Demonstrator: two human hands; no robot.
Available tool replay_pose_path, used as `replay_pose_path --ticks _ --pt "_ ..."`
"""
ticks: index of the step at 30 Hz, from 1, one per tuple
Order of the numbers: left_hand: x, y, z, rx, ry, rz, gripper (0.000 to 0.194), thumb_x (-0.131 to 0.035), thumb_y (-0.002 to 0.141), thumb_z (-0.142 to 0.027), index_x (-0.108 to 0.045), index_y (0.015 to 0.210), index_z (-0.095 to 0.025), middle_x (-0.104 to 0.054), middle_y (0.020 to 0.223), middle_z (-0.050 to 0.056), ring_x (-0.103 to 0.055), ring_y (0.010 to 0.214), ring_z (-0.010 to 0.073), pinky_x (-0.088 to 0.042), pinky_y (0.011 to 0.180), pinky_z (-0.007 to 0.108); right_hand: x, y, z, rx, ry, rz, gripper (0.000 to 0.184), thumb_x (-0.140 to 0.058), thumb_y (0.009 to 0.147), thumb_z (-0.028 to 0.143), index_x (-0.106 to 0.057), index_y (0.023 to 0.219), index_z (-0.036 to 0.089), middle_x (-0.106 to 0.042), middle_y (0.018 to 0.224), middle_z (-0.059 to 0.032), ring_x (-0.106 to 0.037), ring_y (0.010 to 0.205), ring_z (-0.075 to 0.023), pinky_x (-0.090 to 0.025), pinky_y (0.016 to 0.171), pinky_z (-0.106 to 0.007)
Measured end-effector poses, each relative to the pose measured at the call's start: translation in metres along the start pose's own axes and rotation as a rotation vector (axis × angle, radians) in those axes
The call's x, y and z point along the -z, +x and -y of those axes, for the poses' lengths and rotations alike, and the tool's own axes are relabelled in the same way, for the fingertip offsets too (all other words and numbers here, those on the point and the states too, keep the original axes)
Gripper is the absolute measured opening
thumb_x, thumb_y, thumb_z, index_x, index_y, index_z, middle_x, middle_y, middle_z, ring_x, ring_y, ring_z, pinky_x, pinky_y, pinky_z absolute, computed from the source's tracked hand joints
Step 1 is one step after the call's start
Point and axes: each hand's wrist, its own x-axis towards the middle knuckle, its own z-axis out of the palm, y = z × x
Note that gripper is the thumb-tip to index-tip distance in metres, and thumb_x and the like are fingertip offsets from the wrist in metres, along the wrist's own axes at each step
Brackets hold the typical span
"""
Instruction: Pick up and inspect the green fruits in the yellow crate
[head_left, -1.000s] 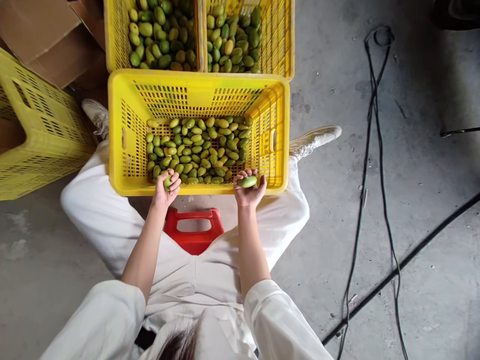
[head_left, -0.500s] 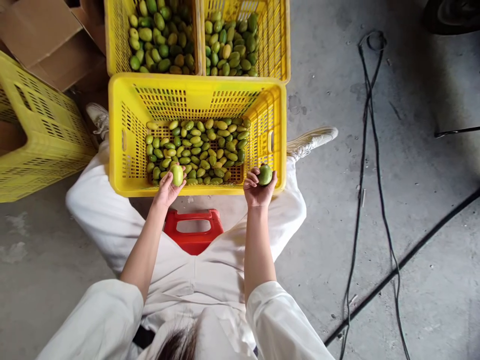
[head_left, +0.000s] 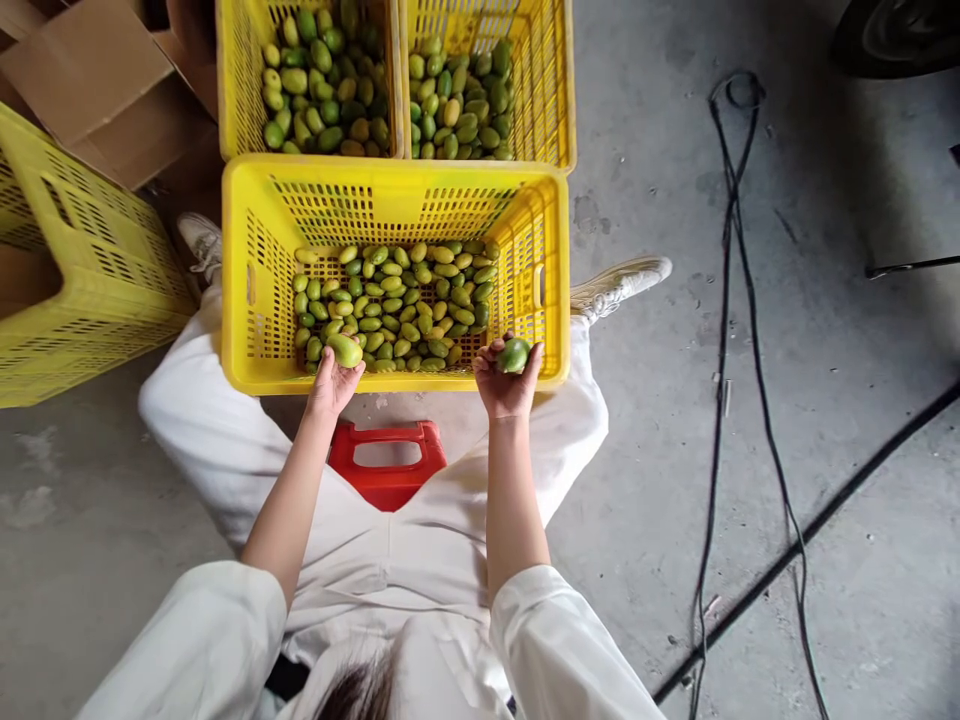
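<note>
My left hand holds a yellow-green oval fruit, perhaps a small mango, over the near rim of a yellow plastic crate. A darker green, smooth fruit rests in the curled fingers of my right hand, palm turned up, at the same rim further right. Many loose green and yellowish fruits lie across the bottom of this slatted crate. Both hands are raised above the crate's front edge, apart from each other.
Behind stands a divided yellow crate with larger fruits in both compartments. Another yellow crate is at left, near cardboard boxes. A red stool shows between my legs. Black cables cross the floor at right.
My left hand has tipped its fruit from upright to lying sideways and moved slightly left. My right hand has shifted a little left, turning its fruit. The view has moved slightly.
</note>
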Motion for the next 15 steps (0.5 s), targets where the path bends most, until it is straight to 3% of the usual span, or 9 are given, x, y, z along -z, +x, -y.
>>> replay_pose_path --ticks 2,5,8,12,15 --pt "-0.002 -0.001 -0.001 0.029 -0.03 0.032 0.026 -0.066 0.096 -0.046 -0.073 0.104 -0.022 -0.07 0.088 0.004 -0.063 0.077 0.0126 -0.046 0.059 0.021 -0.003 -0.001 -0.004 -0.057 0.029 0.019 0.028 -0.066 0.091 0.054 -0.068 0.091 0.026 -0.06 0.074 0.0012 -0.054 0.065 -0.0124 -0.054 0.057 -0.024" --pt "-0.004 -0.001 -0.003 0.08 -0.064 0.089 0.028 -0.066 0.096 -0.046 -0.071 0.093 -0.019 -0.064 0.08 0.002 -0.062 0.072 0.0117 -0.051 0.062 0.022 -0.004 -0.003 -0.011 -0.13 0.033 0.052 0.014 -0.064 0.092 0.039 -0.069 0.096 0.027 -0.067 0.085 0.0004 -0.057 0.068 -0.0106 -0.052 0.055 -0.02" --pt "-0.003 -0.002 -0.005 0.112 -0.024 0.083 0.021 -0.068 0.094 -0.04 -0.07 0.093 -0.019 -0.067 0.087 0.004 -0.066 0.08 0.0135 -0.053 0.064 0.022 -0.003 -0.004 -0.018 -0.161 0.006 0.116 0.014 -0.066 0.087 0.029 -0.071 0.1 0.027 -0.069 0.09 0.0003 -0.06 0.071 -0.0106 -0.051 0.053 -0.018" --pt "0.001 -0.004 -0.005 0.113 0.016 0.128 0.007 -0.072 0.09 -0.025 -0.07 0.095 -0.019 -0.067 0.089 0.002 -0.055 0.062 0.0066 -0.046 0.055 0.017 -0.003 -0.003 -0.025 -0.16 0.008 0.171 0.029 -0.062 0.086 0.033 -0.07 0.114 0.031 -0.073 0.104 -0.0015 -0.069 0.091 -0.0172 -0.062 0.075 -0.032" --pt "0.004 -0.005 -0.004 0.096 -0.008 0.164 0.008 -0.07 0.092 -0.027 -0.07 0.095 -0.02 -0.064 0.083 0.001 -0.049 0.057 0.0059 -0.042 0.051 0.017 0.0 0.0 -0.03 -0.138 -0.034 0.185 0.041 -0.061 0.086 0.031 -0.066 0.126 0.035 -0.074 0.118 -0.0015 -0.069 0.111 -0.0216 -0.061 0.092 -0.044"
